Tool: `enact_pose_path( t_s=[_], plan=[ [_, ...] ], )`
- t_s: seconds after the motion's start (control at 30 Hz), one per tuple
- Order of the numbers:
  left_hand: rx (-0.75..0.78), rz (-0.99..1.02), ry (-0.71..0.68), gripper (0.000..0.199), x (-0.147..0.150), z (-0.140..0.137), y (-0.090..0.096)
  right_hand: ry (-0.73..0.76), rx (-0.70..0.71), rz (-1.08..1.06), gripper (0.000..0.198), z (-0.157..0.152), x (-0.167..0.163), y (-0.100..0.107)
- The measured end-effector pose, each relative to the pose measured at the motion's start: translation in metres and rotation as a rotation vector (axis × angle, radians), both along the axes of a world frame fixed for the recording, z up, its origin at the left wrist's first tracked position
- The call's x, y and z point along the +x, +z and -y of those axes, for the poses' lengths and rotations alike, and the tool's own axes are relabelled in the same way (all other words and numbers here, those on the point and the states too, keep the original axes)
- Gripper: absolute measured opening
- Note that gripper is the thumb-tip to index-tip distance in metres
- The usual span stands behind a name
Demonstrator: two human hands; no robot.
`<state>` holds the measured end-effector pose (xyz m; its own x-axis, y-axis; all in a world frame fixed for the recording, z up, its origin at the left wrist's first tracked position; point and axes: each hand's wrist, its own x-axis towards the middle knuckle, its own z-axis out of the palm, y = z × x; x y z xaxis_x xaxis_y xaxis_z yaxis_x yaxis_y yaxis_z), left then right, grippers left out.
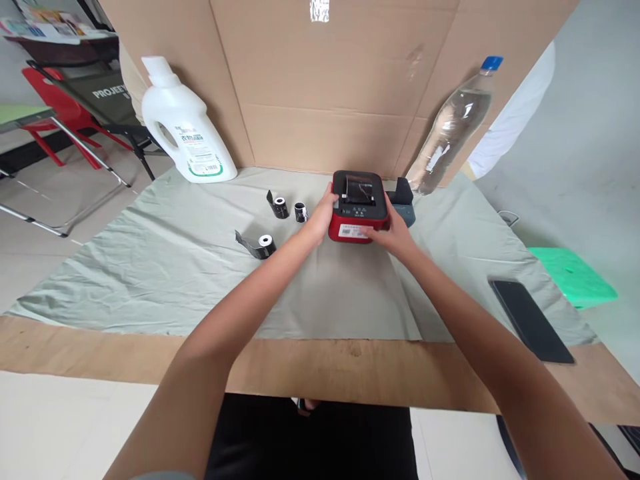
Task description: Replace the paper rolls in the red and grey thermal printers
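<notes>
Both hands grip a red and black receipt printer [359, 220] from its two sides, above the cloth towards the back of the table. My left hand [323, 215] is closed on its left side, and my right hand [394, 233] wraps the right side, fingers partly hidden. Shiny dark paper shows in the printer's top. A dark grey device [406, 212], its kind unclear, stands behind my right hand, partly covered. Left of the printer are small black paper rolls: one with a loose tail [280, 208], a short one [301, 212] and a nearer one [266, 247].
A white detergent jug [193, 133] and a clear bottle with a blue cap [453, 127] lean against the cardboard wall [325, 80]. A black phone [530, 320] lies at the right on the grey-green cloth [165, 267]. A green stool [573, 277] stands beyond the right edge.
</notes>
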<state>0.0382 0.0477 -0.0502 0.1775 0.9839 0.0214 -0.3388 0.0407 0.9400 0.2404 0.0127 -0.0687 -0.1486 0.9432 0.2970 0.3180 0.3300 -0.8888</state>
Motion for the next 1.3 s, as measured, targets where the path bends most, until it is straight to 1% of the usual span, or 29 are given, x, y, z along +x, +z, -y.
enact_pose_path(
  t_s=[0.03,0.1,0.2,0.27,0.33,0.47,0.5,0.53,0.6,0.63,0.67,0.7,0.73,0.77,0.8,0.83,0.9,0.97,1.07,1.2,1.23,1.3],
  plan=[
    [0.023,0.007,0.002,0.053,0.003,-0.017,0.002,0.017,0.033,-0.002,0.129,-0.017,0.001,0.001],
    [0.009,0.025,0.008,0.048,0.008,-0.048,0.002,0.037,0.07,0.019,0.124,-0.046,0.002,0.001],
    [-0.095,0.04,0.033,0.04,0.009,-0.079,-0.002,0.04,0.074,0.07,0.113,-0.074,0.001,-0.002],
    [-0.182,0.034,0.033,0.035,0.008,-0.089,-0.005,0.045,0.058,0.093,0.108,-0.084,-0.001,-0.005],
    [-0.229,0.025,0.031,0.034,0.006,-0.094,-0.007,0.054,0.034,0.104,0.106,-0.089,-0.002,-0.007],
    [-0.183,-0.005,0.013,0.041,0.007,-0.092,-0.006,0.06,-0.028,0.152,0.1,-0.086,0.001,-0.001],
    [-0.171,-0.033,0.026,0.044,0.008,-0.088,-0.005,0.021,-0.028,0.176,0.095,-0.082,0.004,0.001],
    [-0.161,-0.078,0.061,0.048,0.008,-0.082,-0.006,-0.056,-0.005,0.204,0.09,-0.077,0.008,0.003],
    [-0.098,-0.223,0.187,0.054,0.006,-0.06,-0.009,-0.316,0.082,0.287,0.083,-0.066,0.017,0.004],
    [-0.03,-0.323,0.259,0.056,0.004,-0.043,-0.013,-0.467,0.112,0.342,0.084,-0.061,0.022,0.004],
    [0.105,-0.43,0.308,0.057,0.001,-0.024,-0.018,-0.598,0.111,0.405,0.089,-0.056,0.027,0.002],
    [0.262,-0.545,0.298,0.057,-0.003,-0.002,-0.024,-0.694,0.075,0.468,0.096,-0.053,0.031,-0.001],
    [0.412,-0.661,0.227,0.055,-0.007,0.02,-0.031,-0.748,0.012,0.525,0.104,-0.05,0.034,-0.005],
    [0.531,-0.785,0.091,0.054,-0.012,0.042,-0.037,-0.767,-0.055,0.571,0.11,-0.049,0.036,-0.01],
    [0.615,-0.908,-0.065,0.054,-0.017,0.061,-0.044,-0.763,-0.11,0.604,0.115,-0.048,0.036,-0.014],
    [0.672,-1.01,-0.186,0.054,-0.021,0.078,-0.049,-0.749,-0.144,0.625,0.116,-0.048,0.036,-0.018],
    [0.747,-1.16,-0.374,0.056,-0.027,0.1,-0.056,-0.743,-0.154,0.635,0.115,-0.045,0.034,-0.023],
    [0.778,-1.26,-0.482,0.058,-0.03,0.109,-0.059,-0.772,-0.118,0.613,0.111,-0.037,0.031,-0.025],
    [0.784,-1.338,-0.52,0.06,-0.03,0.113,-0.06,-0.78,-0.025,0.543,0.106,-0.009,0.025,-0.02],
    [0.789,-1.336,-0.526,0.064,-0.03,0.119,-0.06,-0.707,0.073,0.477,0.108,0.049,0.007,-0.011],
    [0.775,-1.323,-0.5,0.067,-0.031,0.121,-0.059,-0.679,0.082,0.475,0.11,0.063,0.0,-0.01],
    [0.702,-1.29,-0.373,0.074,-0.033,0.125,-0.057,-0.612,0.074,0.481,0.112,0.088,-0.017,-0.011]
  ],
)
